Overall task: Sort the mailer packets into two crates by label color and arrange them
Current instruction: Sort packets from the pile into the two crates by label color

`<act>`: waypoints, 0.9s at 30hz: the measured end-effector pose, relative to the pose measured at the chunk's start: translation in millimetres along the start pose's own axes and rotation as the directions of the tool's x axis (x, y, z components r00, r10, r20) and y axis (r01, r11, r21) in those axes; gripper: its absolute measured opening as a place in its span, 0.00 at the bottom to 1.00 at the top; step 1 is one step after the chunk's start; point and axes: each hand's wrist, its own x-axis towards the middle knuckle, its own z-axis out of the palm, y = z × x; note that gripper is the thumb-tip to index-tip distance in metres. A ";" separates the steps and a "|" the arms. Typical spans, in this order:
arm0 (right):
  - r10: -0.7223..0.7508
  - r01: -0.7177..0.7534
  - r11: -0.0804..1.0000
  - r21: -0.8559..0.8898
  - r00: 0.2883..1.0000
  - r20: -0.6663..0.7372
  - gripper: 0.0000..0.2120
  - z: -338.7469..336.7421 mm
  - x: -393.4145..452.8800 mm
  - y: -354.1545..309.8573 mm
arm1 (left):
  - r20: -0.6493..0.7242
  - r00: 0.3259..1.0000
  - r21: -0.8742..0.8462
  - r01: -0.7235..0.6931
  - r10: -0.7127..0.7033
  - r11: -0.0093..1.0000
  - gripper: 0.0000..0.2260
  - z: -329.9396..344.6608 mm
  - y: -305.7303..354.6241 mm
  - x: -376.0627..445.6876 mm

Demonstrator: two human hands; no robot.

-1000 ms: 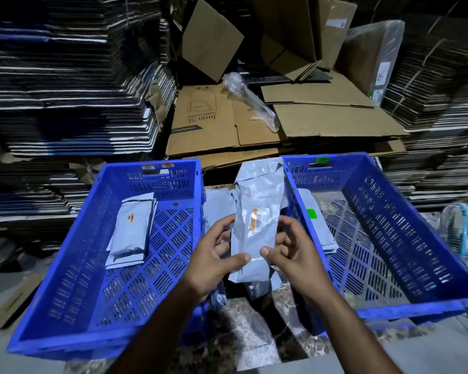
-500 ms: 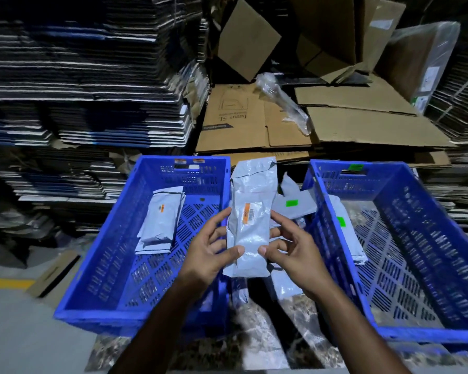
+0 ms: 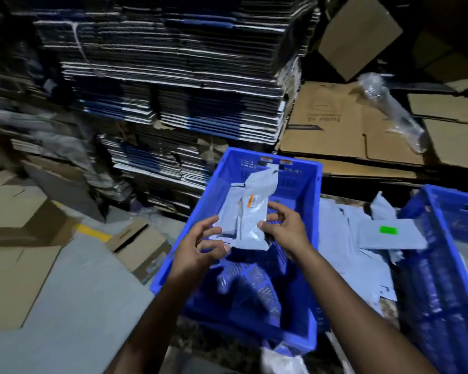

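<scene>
A grey mailer packet with an orange label [image 3: 256,211] is held over the left blue crate [image 3: 200,209], just above the grey packets [image 3: 229,211] lying in it. My right hand [image 3: 287,229] pinches the packet's right edge. My left hand [image 3: 200,245] has curled fingers at its lower left corner, thumb under the bottom edge. The right blue crate [image 3: 441,238] is cut off by the frame's right edge. Between the crates lies a loose pile of grey packets [image 3: 341,238], and a packet with a green label [image 3: 388,230] sits on top.
Tall stacks of flattened cartons [image 3: 173,90] rise behind and to the left of the left crate. Brown cardboard sheets [image 3: 335,130] with a clear plastic wrap [image 3: 389,112] lie behind. Folded boxes [image 3: 135,244] sit on the grey floor at the left.
Both hands have carried the orange-label packet left, from between the crates to over the left crate, down onto its stack. The view has swung left.
</scene>
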 end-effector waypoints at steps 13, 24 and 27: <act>0.190 -0.204 0.976 -0.081 0.970 -0.155 0.23 58.8 94.7 27.2 | 0.044 0.996 -0.009 0.078 -0.077 0.997 0.31 -32.9 -7.6 41.1; -0.049 0.110 0.983 0.147 0.928 -0.369 0.11 -74.0 -32.2 13.9 | 0.309 0.951 0.156 -0.074 0.022 0.985 0.23 65.0 -21.5 45.8; 0.078 -0.028 0.994 0.108 0.867 -0.493 0.10 -117.0 -69.2 63.5 | 0.390 0.920 0.074 -0.011 -0.019 0.997 0.27 100.9 -27.3 40.1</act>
